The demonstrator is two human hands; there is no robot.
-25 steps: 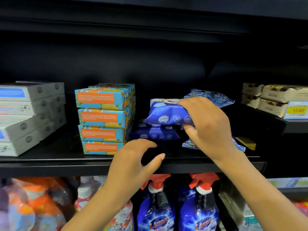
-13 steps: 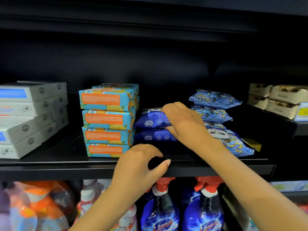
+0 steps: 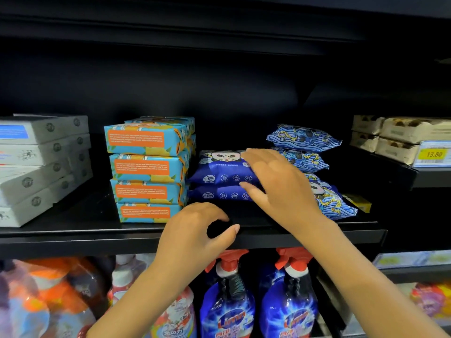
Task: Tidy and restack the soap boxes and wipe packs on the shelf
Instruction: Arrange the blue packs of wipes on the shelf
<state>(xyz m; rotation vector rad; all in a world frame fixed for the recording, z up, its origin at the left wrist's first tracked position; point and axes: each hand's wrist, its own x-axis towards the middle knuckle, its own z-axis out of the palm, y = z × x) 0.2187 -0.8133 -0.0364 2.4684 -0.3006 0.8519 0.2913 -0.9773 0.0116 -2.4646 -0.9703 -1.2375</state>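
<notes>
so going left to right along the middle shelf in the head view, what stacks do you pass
white boxes → orange-and-blue soap boxes → dark blue wipe packs → wave-patterned wipe packs → beige boxes

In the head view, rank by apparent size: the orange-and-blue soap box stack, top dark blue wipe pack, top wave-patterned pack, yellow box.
1. soap box stack
2. dark blue wipe pack and wave-patterned pack: alike, unranked; right hand partly covers the first
3. yellow box
</notes>
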